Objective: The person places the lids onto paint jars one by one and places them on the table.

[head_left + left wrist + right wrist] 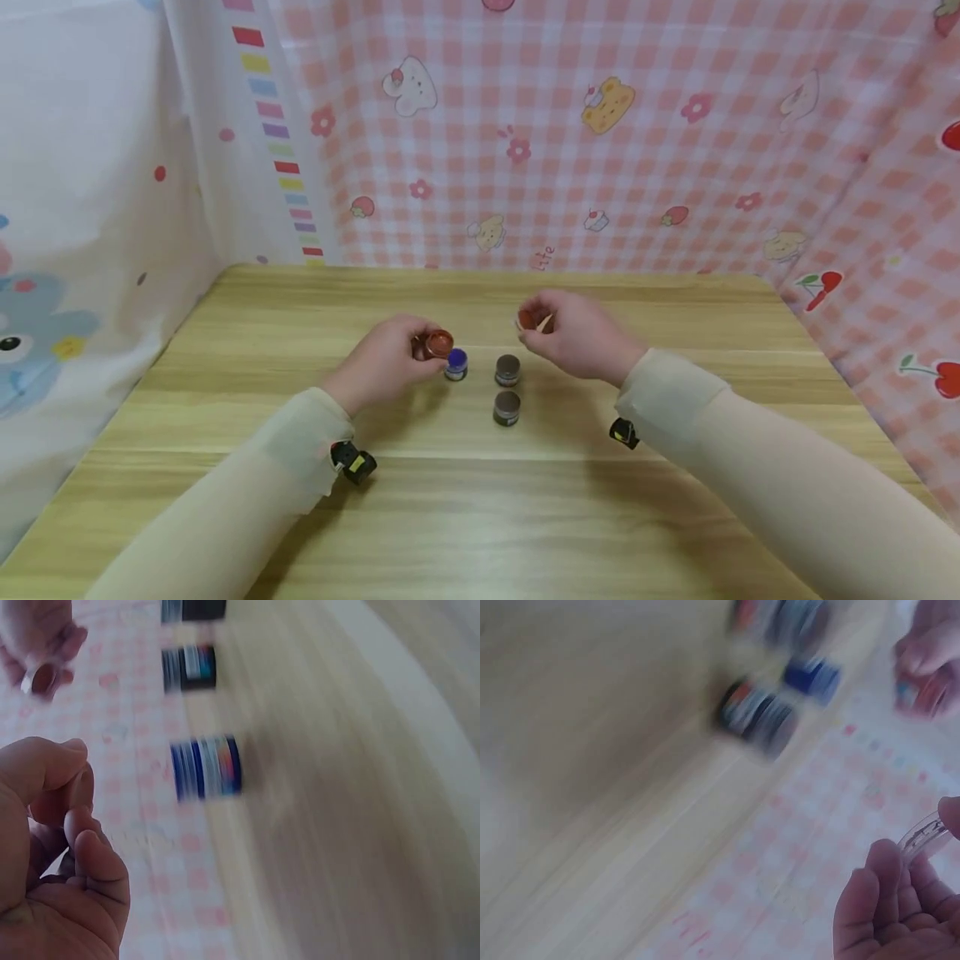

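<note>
My left hand [386,357] grips a small open jar of reddish-brown paint [439,343], its mouth tilted toward the head camera. In the right wrist view this jar [921,695] shows a red body with a label. Between thumb and fingers, my right hand [573,335] pinches a round lid [527,320] above the table. Its clear ridged rim shows in the right wrist view, where the lid [924,834] is partly covered by the fingers. Close beside the left hand stands a blue jar [456,365]. Two dark grey jars [507,370] [507,408] stand between the hands, one in front of the other.
The wood-grain table [480,517] ends at a pink checked cloth [465,167] hanging behind it. More cloth hangs along the left and right sides. Small black wrist cameras [352,462] [624,433] sit under both sleeves.
</note>
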Tool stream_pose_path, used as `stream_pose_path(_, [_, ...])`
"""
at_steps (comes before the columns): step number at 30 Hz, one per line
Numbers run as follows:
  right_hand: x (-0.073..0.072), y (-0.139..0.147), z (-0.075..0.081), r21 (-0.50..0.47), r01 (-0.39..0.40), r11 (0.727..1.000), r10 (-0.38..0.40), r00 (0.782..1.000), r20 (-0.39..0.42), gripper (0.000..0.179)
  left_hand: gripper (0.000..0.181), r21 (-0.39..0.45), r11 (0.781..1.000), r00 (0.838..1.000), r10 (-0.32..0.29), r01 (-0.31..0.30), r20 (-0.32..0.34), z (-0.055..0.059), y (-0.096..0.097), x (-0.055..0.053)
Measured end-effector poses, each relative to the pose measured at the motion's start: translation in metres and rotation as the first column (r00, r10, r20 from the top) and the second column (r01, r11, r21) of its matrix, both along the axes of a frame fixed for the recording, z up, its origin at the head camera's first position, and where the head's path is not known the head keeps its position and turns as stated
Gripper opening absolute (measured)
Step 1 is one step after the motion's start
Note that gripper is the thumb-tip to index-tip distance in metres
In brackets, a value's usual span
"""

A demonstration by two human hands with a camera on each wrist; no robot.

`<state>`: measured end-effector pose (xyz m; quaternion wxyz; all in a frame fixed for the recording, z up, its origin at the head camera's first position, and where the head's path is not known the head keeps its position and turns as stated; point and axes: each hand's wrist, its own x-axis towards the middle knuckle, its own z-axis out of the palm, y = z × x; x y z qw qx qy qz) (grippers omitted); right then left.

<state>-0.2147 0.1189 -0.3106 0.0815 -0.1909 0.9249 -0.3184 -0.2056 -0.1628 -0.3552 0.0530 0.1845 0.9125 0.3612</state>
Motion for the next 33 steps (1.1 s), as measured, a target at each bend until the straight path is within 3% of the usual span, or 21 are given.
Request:
stream_pose_path(6, [0.018,-0.015,-0.001,-0.104,-0.083,0.991,0.083,0.997,-0.006,0.03,0.027,0.03,0.998,0.998,-0.056,0.057,-0.034,0.003,0.025,0.005])
stream_pose_path(14, [0.021,-0.021,-0.008,-0.089,-0.112,0.99,0.113,0.994,0.005,0.03,0.022,-0.028,0.996,0.993,-0.084,0.082,-0.081,0.002,0.044,0.011])
stream_pose_path(20, [0.024,-0.022,-0.008,-0.055,-0.125,0.991,0.126,0.992,0.022,0.022,0.02,-0.045,0.995,0.991,-0.089,0.085,-0.1,0.005,0.051,0.014])
stream_pose_path(33, [0.026,-0.022,-0.012,-0.062,-0.13,0.99,0.133,0.99,0.049,0.022,0.021,-0.075,0.994,0.992,-0.082,0.075,-0.093,0.002,0.057,0.015])
